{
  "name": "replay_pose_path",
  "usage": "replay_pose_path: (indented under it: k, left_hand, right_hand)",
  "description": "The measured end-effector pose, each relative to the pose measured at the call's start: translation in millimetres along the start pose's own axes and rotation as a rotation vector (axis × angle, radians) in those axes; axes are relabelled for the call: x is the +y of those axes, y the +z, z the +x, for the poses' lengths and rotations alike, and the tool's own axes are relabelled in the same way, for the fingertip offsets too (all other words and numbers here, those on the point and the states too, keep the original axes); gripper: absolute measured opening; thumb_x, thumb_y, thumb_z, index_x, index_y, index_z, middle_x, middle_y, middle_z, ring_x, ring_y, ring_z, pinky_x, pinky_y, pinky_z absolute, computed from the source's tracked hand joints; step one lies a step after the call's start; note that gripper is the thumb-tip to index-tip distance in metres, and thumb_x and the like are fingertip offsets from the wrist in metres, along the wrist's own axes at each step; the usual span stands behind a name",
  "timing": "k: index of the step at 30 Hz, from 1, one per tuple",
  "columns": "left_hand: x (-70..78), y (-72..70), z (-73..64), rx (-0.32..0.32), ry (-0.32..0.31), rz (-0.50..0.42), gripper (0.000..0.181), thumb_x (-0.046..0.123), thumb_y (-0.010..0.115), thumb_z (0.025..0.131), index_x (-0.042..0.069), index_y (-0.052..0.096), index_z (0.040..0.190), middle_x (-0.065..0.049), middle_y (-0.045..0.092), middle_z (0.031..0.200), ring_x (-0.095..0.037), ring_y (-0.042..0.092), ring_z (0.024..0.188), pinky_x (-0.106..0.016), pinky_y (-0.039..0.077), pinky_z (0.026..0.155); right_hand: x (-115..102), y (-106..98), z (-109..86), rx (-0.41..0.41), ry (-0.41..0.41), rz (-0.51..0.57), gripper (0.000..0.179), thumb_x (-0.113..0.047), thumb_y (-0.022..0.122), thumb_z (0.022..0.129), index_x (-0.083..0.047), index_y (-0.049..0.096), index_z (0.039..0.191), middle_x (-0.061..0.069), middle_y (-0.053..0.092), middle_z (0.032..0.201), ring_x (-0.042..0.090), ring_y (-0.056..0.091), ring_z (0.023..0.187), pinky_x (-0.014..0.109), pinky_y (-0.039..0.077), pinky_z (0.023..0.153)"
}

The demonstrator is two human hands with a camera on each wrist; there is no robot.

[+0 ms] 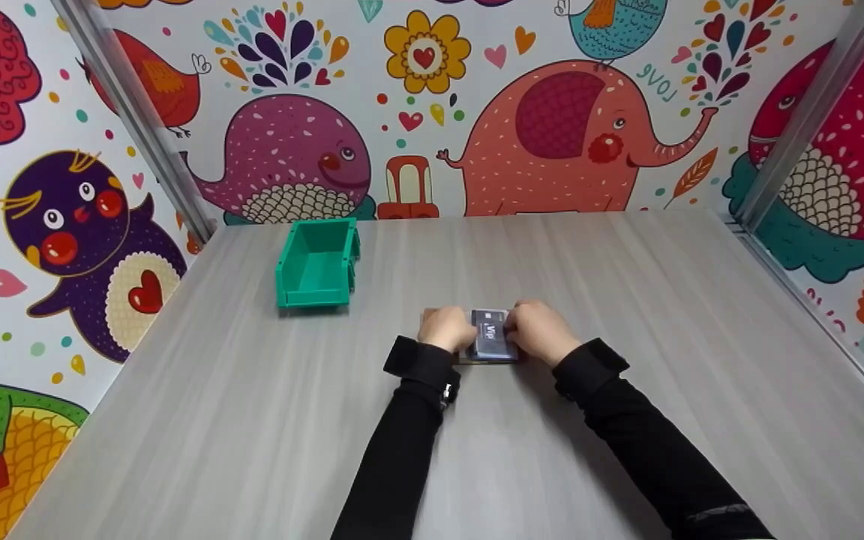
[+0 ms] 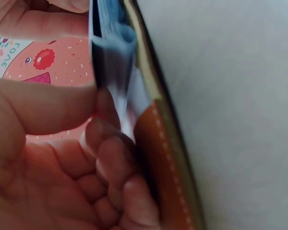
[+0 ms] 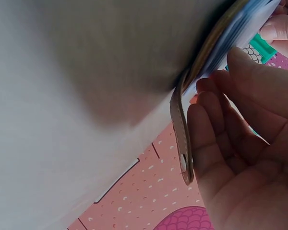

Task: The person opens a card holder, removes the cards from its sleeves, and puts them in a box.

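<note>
A card holder lies spread on the table in front of me, its brown leather cover (image 2: 158,163) showing white stitching in the left wrist view. A dark card marked VIP (image 1: 492,335) faces up among its clear plastic sleeves (image 2: 114,52). My left hand (image 1: 447,328) pinches the sleeves' left edge between thumb and forefinger, its other fingers curled by the cover. On the opposite side, my right hand (image 1: 541,331) holds the edge with thumb and curled fingers. A narrow leather strap (image 3: 180,134) with a snap sticks out beside the right fingers.
A green plastic bin (image 1: 317,264) stands at the back left of the grey wood-grain table (image 1: 289,420). Printed cartoon walls (image 1: 417,120) rise behind and at both sides, with metal posts (image 1: 139,127) at the corners.
</note>
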State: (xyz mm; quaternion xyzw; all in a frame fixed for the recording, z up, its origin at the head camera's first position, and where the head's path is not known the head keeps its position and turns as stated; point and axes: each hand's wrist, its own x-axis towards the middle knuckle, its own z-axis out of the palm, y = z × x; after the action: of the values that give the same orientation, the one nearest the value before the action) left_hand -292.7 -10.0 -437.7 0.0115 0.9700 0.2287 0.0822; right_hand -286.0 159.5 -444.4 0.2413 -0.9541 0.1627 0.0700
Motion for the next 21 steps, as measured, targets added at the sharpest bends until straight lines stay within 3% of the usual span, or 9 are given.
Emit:
replay_pose_path:
  k: [5,12,21]
  left_hand:
    - [-0.2,-1.1,0.1,-0.014,-0.034,-0.025,0.017,0.021,0.067,0.086,0.005,0.071,0.093,-0.007,0.068,0.094,-0.021,0.057,0.078,-0.032,0.048,0.072]
    - [-3.3,-2.9,0.0,0.005,-0.087,-0.058,0.026,0.022,0.068,0.085,0.002,0.072,0.102,-0.012,0.066,0.102,-0.024,0.055,0.088,-0.035,0.048,0.074]
    - [-9.0,-6.0,0.4,0.006,-0.036,-0.068,0.023,0.019,0.067,0.085,0.002,0.070,0.100,-0.011,0.067,0.098,-0.023,0.058,0.081,-0.035,0.047,0.072]
  right_hand:
    - [0.7,0.0,0.0,0.008,-0.006,-0.010,0.005,0.001,0.077,0.076,0.000,0.076,0.080,0.012,0.064,0.080,0.031,0.064,0.077,0.044,0.052,0.072]
    - [0.7,0.0,-0.4,0.004,-0.011,-0.007,0.007,0.003,0.075,0.074,-0.002,0.077,0.080,0.012,0.063,0.079,0.031,0.063,0.075,0.044,0.051,0.071]
    - [0.0,0.1,-0.3,0.002,-0.011,-0.001,0.007,0.004,0.073,0.073,-0.001,0.075,0.078,0.010,0.060,0.075,0.029,0.060,0.070,0.043,0.051,0.067]
